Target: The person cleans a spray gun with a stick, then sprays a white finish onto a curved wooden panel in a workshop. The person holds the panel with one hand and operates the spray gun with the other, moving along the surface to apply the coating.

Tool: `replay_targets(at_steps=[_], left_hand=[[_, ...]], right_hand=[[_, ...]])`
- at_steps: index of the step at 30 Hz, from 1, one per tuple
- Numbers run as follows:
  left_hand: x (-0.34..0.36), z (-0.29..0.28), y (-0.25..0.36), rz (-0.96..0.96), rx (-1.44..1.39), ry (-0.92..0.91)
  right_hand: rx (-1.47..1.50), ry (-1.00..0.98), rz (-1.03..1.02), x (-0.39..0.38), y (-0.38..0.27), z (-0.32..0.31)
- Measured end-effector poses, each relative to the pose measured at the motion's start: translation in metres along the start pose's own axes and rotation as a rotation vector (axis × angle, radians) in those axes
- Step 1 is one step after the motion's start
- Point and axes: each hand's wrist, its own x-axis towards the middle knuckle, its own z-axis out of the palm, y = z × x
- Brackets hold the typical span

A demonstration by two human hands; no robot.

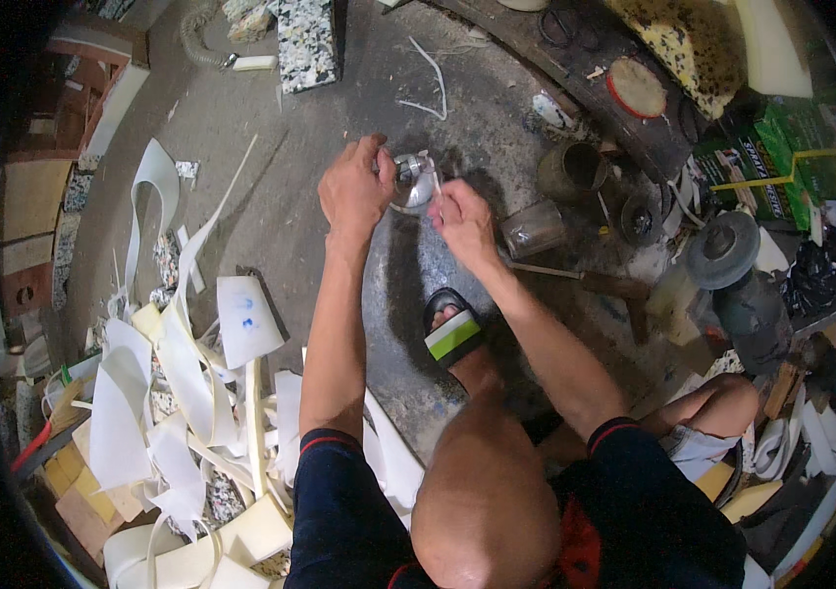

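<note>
Out in front of me, above the floor, is a shiny, rounded metal piece (417,187) with a small fitting at its top; its exact kind is unclear. My left hand (354,187) curls its fingers around the left side of it. At its right side my right hand (462,218) is closed in a pinch, with a thin pale edge showing above the fingertips. What exactly those fingers grip is mostly hidden. Close to my right hand a clear jar or cup (534,228) lies tipped over.
White foam offcuts (182,393) are heaped at the left. My sandalled foot (452,334) stands below the hands. To the right are a dark can (572,171), a wooden-handled tool (614,286), a grey disc-topped container (722,250) and green boxes (810,147). A speckled foam block (306,44) lies ahead.
</note>
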Motion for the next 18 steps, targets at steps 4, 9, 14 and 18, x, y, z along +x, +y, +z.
replay_targets(at_steps=[4, 9, 14, 18], left_hand=[[-0.001, -0.001, 0.001, -0.004, 0.024, -0.021], [0.002, 0.0, 0.002, 0.003, 0.023, -0.005], [-0.003, -0.001, 0.001, 0.005, 0.043, -0.024], [0.0, 0.001, -0.001, 0.004, 0.015, -0.005]], right_hand=[[0.431, -0.014, 0.356, -0.009, -0.012, 0.008], [0.643, -0.173, 0.239, -0.016, -0.025, 0.019], [0.675, 0.091, 0.316, -0.014, -0.037, 0.016], [0.594, -0.069, 0.318, -0.018, -0.044, 0.018]])
